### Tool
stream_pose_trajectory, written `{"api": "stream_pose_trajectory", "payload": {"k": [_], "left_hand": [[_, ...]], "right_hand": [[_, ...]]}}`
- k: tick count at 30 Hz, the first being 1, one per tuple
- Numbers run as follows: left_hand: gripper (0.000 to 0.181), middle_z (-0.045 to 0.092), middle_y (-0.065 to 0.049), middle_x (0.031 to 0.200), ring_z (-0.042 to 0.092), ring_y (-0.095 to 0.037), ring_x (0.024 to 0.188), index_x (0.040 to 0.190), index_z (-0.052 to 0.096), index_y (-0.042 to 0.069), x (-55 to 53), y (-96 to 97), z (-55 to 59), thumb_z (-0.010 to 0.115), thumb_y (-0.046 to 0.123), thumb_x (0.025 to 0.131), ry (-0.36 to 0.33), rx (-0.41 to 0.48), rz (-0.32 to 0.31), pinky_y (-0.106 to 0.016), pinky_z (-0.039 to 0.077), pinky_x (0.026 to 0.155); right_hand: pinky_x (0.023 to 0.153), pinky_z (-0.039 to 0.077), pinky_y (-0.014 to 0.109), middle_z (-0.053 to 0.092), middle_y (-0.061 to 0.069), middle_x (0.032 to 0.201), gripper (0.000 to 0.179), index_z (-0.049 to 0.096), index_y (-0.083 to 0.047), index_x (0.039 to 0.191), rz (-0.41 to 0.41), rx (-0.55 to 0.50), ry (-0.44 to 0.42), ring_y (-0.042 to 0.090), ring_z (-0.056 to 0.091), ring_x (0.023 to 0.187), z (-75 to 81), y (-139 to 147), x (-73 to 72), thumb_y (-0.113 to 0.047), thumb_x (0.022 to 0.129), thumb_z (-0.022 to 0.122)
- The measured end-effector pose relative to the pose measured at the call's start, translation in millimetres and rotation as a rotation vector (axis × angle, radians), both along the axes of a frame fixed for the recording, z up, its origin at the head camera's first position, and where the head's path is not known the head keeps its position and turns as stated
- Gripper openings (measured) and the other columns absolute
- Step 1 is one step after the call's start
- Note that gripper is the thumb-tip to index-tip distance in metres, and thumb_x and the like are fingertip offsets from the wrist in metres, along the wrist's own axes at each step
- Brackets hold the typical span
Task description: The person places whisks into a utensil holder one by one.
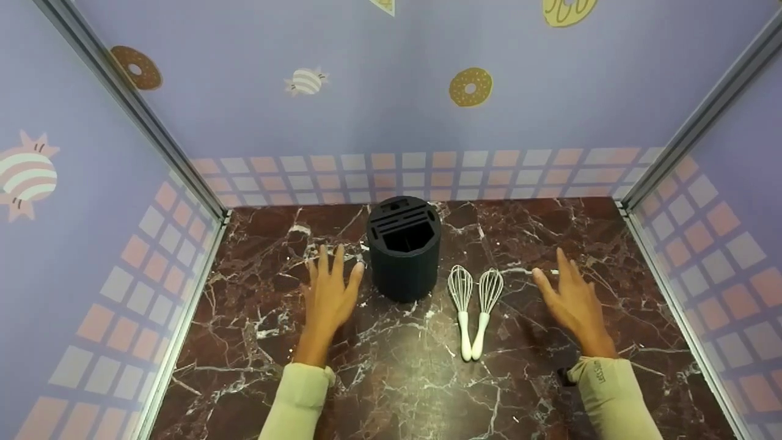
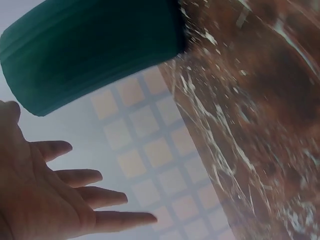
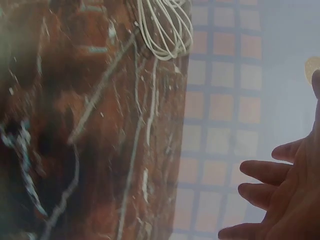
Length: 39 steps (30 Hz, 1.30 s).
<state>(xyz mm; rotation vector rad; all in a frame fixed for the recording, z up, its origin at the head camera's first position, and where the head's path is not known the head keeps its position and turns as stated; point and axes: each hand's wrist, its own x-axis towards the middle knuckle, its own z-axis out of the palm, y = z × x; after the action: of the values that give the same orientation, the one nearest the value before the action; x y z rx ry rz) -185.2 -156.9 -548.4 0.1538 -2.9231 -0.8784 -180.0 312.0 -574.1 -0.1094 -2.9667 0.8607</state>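
A black cylindrical utensil holder [image 1: 404, 269] with slots and a larger compartment in its top stands upright on the table. To its right lie two whisks, a left one [image 1: 464, 324] and a right one [image 1: 482, 324], with white handles that meet at the bottom and wire heads pointing away. My left hand [image 1: 330, 296] is just left of the holder, fingers spread, holding nothing. The left wrist view shows the holder [image 2: 95, 50] beyond the spread left fingers. My right hand [image 1: 574, 302] is right of the whisks with extended fingers and nothing in it. A whisk's wires [image 3: 165, 30] show in the right wrist view.
The dark red marbled tabletop [image 1: 391, 379] is bounded by a purple back wall [image 1: 391, 122], a left wall [image 1: 79, 244] and a right wall [image 1: 733, 201]. Metal strips run along the side edges and the corners.
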Motion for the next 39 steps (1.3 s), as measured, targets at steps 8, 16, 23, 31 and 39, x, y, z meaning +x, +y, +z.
{"api": "stream_pose_trajectory", "payload": {"k": [8, 16, 23, 31, 39], "left_hand": [[0.062, 0.032, -0.018, 0.164, 0.033, -0.041, 0.150, 0.161, 0.035, 0.016, -12.6, 22.9, 11.7, 0.042, 0.048, 0.108, 0.125, 0.305, -0.013, -0.059, 0.030, 0.120], [0.062, 0.039, -0.018, 0.160, 0.040, -0.039, 0.146, 0.161, 0.034, 0.016, -27.7, 43.9, 22.7, 0.042, 0.048, 0.108, 0.133, 0.458, -0.003, -0.056, 0.032, 0.118], [0.058, 0.042, -0.017, 0.158, 0.046, -0.038, 0.141, 0.161, 0.034, 0.021, -39.9, 55.0, 33.4, 0.044, 0.044, 0.108, 0.101, 0.508, 0.033, -0.059, 0.035, 0.114], [0.058, 0.033, -0.011, 0.166, 0.041, -0.035, 0.147, 0.163, 0.028, 0.024, -43.4, 57.5, 26.6, 0.044, 0.037, 0.109, 0.054, 0.578, 0.017, -0.054, 0.036, 0.117], [0.059, 0.032, -0.006, 0.167, 0.030, -0.030, 0.153, 0.163, 0.029, 0.023, -45.0, 62.3, 14.5, 0.041, 0.044, 0.109, 0.067, 0.692, 0.032, -0.053, 0.028, 0.122]], "right_hand": [[0.095, 0.043, 0.073, 0.055, 0.039, 0.136, 0.087, 0.023, -0.012, 0.163, -0.073, -0.043, 0.022, 0.060, 0.056, 0.119, -11.7, -20.8, -0.2, -0.071, 0.100, 0.035], [0.083, 0.052, 0.065, 0.071, 0.031, 0.111, 0.090, 0.036, -0.006, 0.156, -0.046, -0.064, -0.024, 0.053, 0.068, 0.100, -28.5, -42.3, 3.3, -0.072, 0.095, 0.050], [0.076, 0.056, 0.057, 0.073, 0.021, 0.093, 0.072, 0.048, 0.002, 0.139, 0.022, -0.086, -0.126, 0.042, 0.070, 0.083, -42.9, -62.9, 6.3, -0.051, 0.095, 0.067], [0.075, 0.055, 0.056, 0.072, 0.020, 0.089, 0.063, 0.056, 0.002, 0.128, 0.011, -0.129, -0.102, 0.040, 0.069, 0.082, -60.0, -84.1, 18.0, -0.044, 0.090, 0.076], [0.083, 0.054, 0.054, 0.076, 0.018, 0.096, 0.059, 0.059, 0.005, 0.125, -0.078, -0.185, -0.087, 0.040, 0.071, 0.090, -65.6, -97.0, 24.1, -0.038, 0.090, 0.076]]}}
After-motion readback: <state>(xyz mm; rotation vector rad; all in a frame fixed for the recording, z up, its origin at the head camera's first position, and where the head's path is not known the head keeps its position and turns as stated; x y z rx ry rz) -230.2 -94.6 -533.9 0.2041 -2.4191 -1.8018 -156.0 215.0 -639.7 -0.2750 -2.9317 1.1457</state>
